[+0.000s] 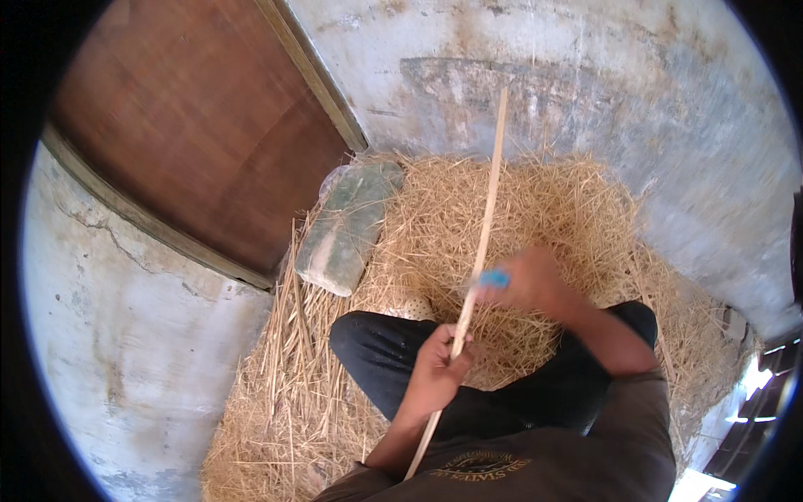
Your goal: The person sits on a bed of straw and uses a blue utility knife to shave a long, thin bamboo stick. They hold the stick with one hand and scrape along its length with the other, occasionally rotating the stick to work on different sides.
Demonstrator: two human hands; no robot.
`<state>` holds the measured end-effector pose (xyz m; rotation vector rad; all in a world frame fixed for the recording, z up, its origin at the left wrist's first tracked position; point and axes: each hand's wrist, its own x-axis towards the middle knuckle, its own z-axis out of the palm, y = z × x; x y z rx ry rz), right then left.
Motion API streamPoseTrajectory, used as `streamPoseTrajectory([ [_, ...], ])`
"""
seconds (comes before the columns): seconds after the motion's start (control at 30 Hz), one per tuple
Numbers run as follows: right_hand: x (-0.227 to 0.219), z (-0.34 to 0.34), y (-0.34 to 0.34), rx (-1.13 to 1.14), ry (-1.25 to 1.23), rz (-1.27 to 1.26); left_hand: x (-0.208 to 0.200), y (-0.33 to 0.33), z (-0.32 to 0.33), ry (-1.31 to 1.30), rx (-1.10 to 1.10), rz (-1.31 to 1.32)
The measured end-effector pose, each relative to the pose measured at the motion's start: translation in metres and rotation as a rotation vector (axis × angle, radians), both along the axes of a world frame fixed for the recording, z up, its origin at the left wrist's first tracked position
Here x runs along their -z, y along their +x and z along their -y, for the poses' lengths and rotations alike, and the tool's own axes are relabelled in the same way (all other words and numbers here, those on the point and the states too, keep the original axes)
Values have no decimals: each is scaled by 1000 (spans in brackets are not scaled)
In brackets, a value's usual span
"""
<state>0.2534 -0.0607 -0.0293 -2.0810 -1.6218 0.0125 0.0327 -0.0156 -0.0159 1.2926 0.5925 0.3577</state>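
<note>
A long, thin, pale wooden strip [495, 176] slants up from my lap toward the far wall. My left hand [438, 366] is closed around its lower part, above my crossed legs. My right hand [533, 280], smeared by motion, is closed on a small blue-handled tool [493, 279] right beside the strip's middle. The tool's working end is blurred against the wood, so its kind cannot be made out.
Shavings and straw-like strips [544, 197] cover the floor around me. A greenish stone block [351, 222] lies at the left, near a brown wooden door [209, 125]. Thin sticks [293, 351] are piled below the block. A stained wall [585, 84] closes off the far side.
</note>
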Motion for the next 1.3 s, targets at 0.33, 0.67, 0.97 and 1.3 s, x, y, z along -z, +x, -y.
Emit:
streamPoseTrajectory([
  [0.33,-7,13,-21,-165,63,-44,-6,0,-3,-58,27,23],
  [0.67,1,7,22,105,-8,-132,-10,-2,1,39,65,-38],
  [0.97,-2,1,33,210,-33,31,2,-11,9,43,95,34],
  [1.3,-18,8,23,-68,160,150,-15,-6,4,196,110,-18],
])
